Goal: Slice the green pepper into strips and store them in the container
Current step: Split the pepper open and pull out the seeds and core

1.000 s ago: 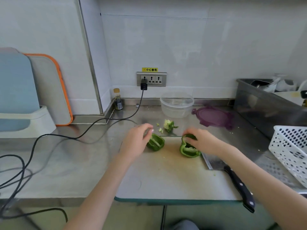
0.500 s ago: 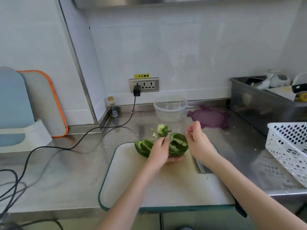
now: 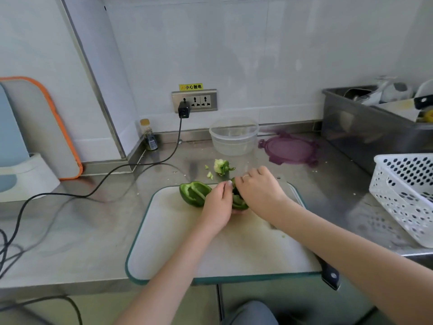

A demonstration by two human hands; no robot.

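One green pepper half [image 3: 194, 193] lies cut side up at the far left of the white cutting board [image 3: 178, 245]. The other pepper half [image 3: 239, 201] sits between my hands and is mostly hidden. My left hand [image 3: 216, 206] cups it from the left and below. My right hand [image 3: 260, 192] reaches into it from the right, fingers curled on its flesh. The pepper core [image 3: 221, 166] and small scraps lie on the counter behind the board. The clear round container [image 3: 234, 136] stands empty near the wall, its purple lid [image 3: 289, 150] beside it.
A knife lies under my right forearm, its black handle [image 3: 330, 273] over the board's front right corner. A white perforated basket [image 3: 405, 193] stands at the right, a steel tub [image 3: 375, 127] behind it. A black cable [image 3: 98, 184] crosses the steel counter at left. A small bottle [image 3: 148, 134] stands by the wall.
My left hand left the first pepper half and moved right to cup the second one. My right hand closed in on that half from the right.
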